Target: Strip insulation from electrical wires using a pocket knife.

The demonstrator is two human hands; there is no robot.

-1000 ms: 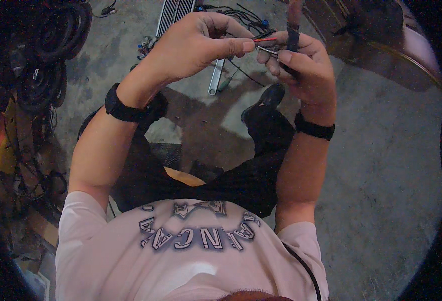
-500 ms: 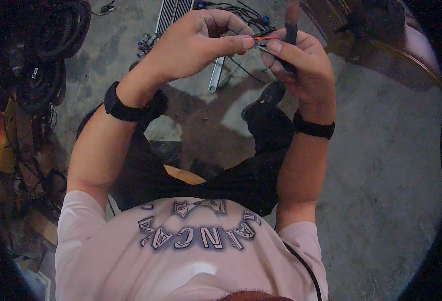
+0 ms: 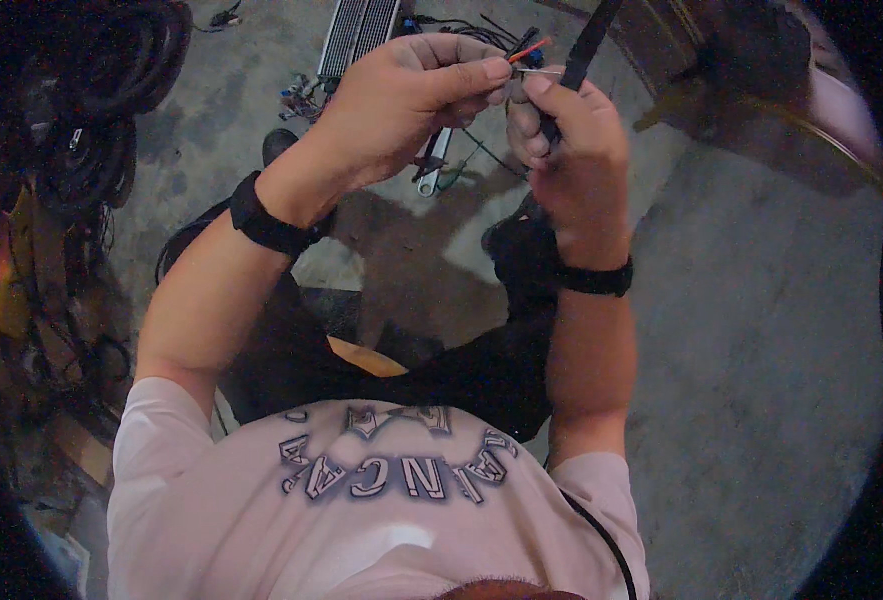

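At the top centre, my left hand [image 3: 436,90] is closed, thumb and fingertips pinching thin wires, among them a red one [image 3: 529,49] and dark ends that point up to the right. My right hand [image 3: 581,135] is closed around a thick black cable or sleeve [image 3: 586,45] that rises toward the upper edge. A thin pale piece [image 3: 543,72], perhaps a wire, crosses near my right thumb, beside my left fingertips. What exactly joins between the fingers is too small to tell.
Beyond my hands lie a finned metal unit [image 3: 351,35] with cables, and a wrench [image 3: 428,183] on the concrete floor [image 3: 751,300]. Coiled black hoses [image 3: 111,120] and other items pile at the left. A large glossy panel [image 3: 781,120] stands at the upper right.
My right hand has shifted left and its black cable now tilts further right at the top. My left hand sits slightly lower and rightward. The red wire points more steeply upward.
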